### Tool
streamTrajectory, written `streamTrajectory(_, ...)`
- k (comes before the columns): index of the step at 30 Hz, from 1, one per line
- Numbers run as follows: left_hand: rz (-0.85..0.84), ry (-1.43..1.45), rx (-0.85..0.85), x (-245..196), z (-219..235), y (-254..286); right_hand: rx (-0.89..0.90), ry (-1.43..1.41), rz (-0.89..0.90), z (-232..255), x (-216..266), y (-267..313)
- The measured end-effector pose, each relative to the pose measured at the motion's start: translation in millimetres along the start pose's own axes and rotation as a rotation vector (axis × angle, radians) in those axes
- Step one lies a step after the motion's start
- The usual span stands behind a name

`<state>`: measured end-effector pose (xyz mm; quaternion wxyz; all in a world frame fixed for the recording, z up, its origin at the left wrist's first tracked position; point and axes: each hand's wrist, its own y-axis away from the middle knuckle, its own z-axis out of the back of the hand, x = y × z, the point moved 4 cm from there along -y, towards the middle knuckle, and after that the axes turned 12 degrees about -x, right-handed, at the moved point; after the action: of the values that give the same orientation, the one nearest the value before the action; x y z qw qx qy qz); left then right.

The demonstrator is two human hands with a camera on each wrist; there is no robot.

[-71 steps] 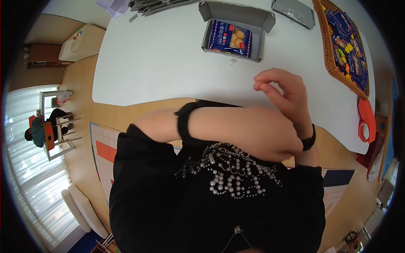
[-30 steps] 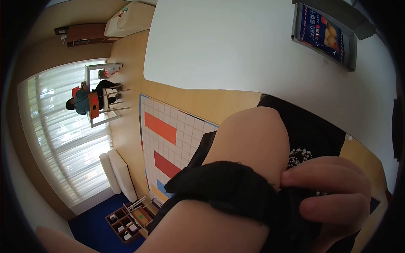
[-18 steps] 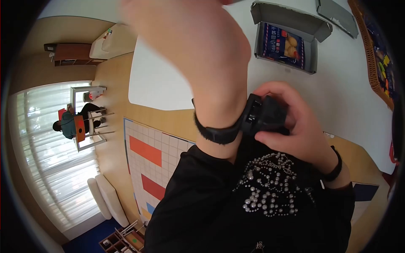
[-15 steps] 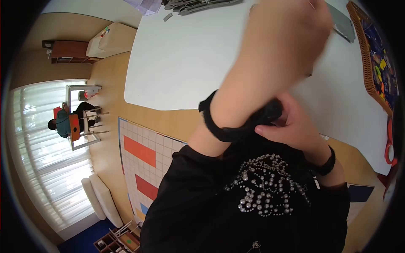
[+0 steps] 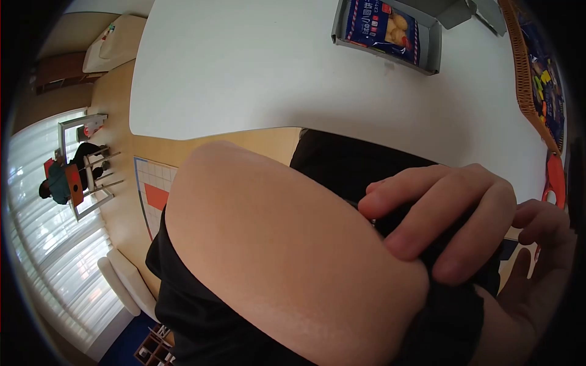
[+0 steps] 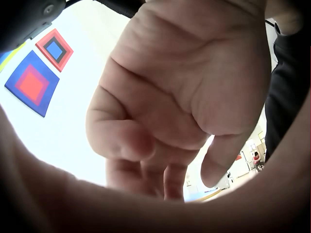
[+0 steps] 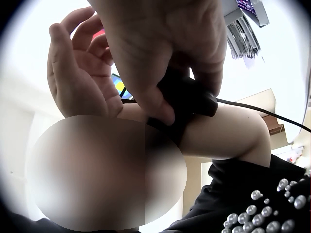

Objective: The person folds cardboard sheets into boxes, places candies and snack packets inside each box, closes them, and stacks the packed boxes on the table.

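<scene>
My left forearm crosses the head view, bent up close to the camera, with a black strap (image 5: 455, 317) round its wrist. Beyond the strap, my left hand (image 5: 543, 268) is at the far right, fingers loosely bent around nothing; its palm (image 6: 180, 82) fills the left wrist view. My right hand (image 5: 458, 213) reaches over that wrist from above. In the right wrist view, the right thumb and fingers pinch a small black camera-like device (image 7: 187, 94) on the strap. A black cable (image 7: 262, 112) runs from near it. In the head view the right fingers mostly hide the device.
On the white table (image 5: 244, 73) is an open grey box (image 5: 430, 52) containing a blue biscuit packet (image 5: 384, 27). A wicker basket (image 5: 519, 67) of blue packets stands at the right edge, near a red ring-shaped thing (image 5: 554, 177). A person (image 5: 58, 183) sits far left.
The left arm, stretched over the table half a second ago, has folded back toward the head, its hand now at right. The right hand stays at the left wrist's device. The head view has shifted.
</scene>
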<state>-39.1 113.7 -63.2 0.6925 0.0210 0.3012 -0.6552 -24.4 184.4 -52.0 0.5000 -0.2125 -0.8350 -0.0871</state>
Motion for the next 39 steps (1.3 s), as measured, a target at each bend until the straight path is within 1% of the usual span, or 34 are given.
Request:
streamTrajectory(4,0.029,0.009,0.013,5.9,2.9,2.6,0.044,-0.16,0.098,-14.6,13.8,-5.7)
streamTrajectory(11,0.031,0.067,0.035,7.4,1.1,-1.5,-0.011,-0.082,0.108,-19.9,21.1,-8.0)
streamTrajectory(14,0.04,0.088,0.047,8.6,0.4,-2.8,-0.028,-0.137,0.113,-23.7,21.2,-8.8)
streamTrajectory(18,0.043,0.099,0.055,9.7,6.6,-7.2,-0.635,-0.421,-0.258,-31.2,46.4,-9.4)
streamTrajectory(20,0.036,0.103,0.06,9.2,10.1,-11.6,-0.936,-0.562,-0.443,-32.9,50.8,-3.6)
streamTrajectory(26,0.037,0.135,0.072,11.5,10.2,-18.4,-0.867,-0.494,-0.38,-25.7,48.7,-10.7)
streamTrajectory(28,0.025,0.132,0.044,13.4,10.4,-27.7,-0.814,-0.45,-0.334,-19.4,51.7,-16.3)
streamTrajectory(39,0.096,0.205,0.065,21.0,12.5,-22.6,-0.654,-0.288,-0.272,-13.8,46.2,-22.4)
